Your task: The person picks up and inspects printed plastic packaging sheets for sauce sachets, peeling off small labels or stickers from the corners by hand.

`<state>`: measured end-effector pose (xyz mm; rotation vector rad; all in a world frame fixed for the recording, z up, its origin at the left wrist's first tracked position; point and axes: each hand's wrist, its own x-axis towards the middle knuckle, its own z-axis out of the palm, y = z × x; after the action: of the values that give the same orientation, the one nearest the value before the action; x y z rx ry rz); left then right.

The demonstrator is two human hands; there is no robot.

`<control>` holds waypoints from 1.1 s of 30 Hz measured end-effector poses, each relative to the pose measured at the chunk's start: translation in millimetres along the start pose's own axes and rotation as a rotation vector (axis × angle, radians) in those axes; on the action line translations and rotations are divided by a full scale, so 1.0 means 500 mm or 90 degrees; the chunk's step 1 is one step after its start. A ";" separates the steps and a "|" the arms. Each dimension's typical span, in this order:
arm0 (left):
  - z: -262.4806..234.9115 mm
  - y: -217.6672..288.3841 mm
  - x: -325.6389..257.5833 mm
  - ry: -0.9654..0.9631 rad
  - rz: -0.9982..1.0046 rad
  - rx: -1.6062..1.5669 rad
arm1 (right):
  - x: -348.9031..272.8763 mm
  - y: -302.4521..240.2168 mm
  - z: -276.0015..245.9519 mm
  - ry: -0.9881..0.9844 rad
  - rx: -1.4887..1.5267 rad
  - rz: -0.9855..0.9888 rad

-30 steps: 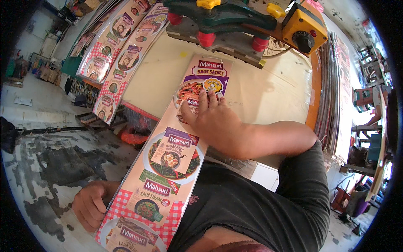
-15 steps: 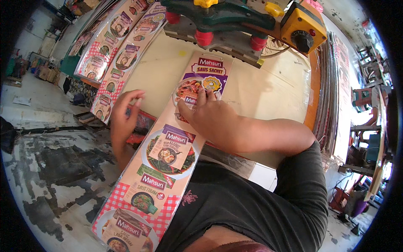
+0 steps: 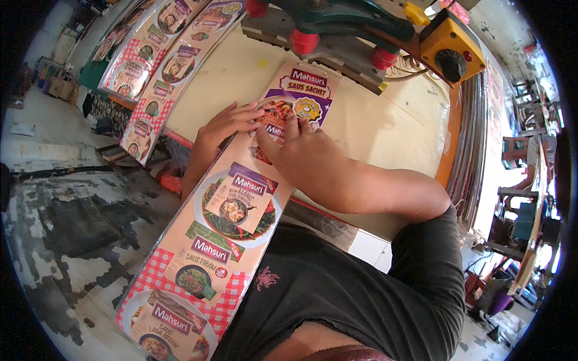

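Note:
A long printed hanging display strip (image 3: 208,243), with pictures of food and sauce packets, slants from the cream worktop down over the lower left, past my torso. Its upper end lies under the front edge of the green press-like machine (image 3: 343,24). My right hand (image 3: 304,153) rests on the strip's upper part, with the fingers forward and the thumb apart. At the strip's left edge, my left hand (image 3: 226,126) has its fingers stretched over the edge, their tips on the printed face. Neither hand grips anything that I can see.
More printed strips (image 3: 171,75) lie at the upper left, hanging over the table edge. A yellow control box (image 3: 454,51) with a black dial juts out at the upper right. Stacked sheets (image 3: 472,150) stand along the right side. The cream worktop (image 3: 385,132) has a wooden edge.
My left hand has come up and right, from beside the strip onto its upper left edge. My right hand stays on the strip. The strip's lower end appears slightly further left.

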<state>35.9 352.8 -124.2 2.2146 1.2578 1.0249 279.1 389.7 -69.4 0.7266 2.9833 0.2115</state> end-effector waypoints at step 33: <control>0.050 -0.015 -0.010 0.134 0.044 -0.084 | 0.001 0.030 -0.017 -0.021 0.012 -0.067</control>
<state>49.0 353.1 -147.4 2.1069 1.1672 1.3578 284.6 401.9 -58.9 0.5671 2.9848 0.1630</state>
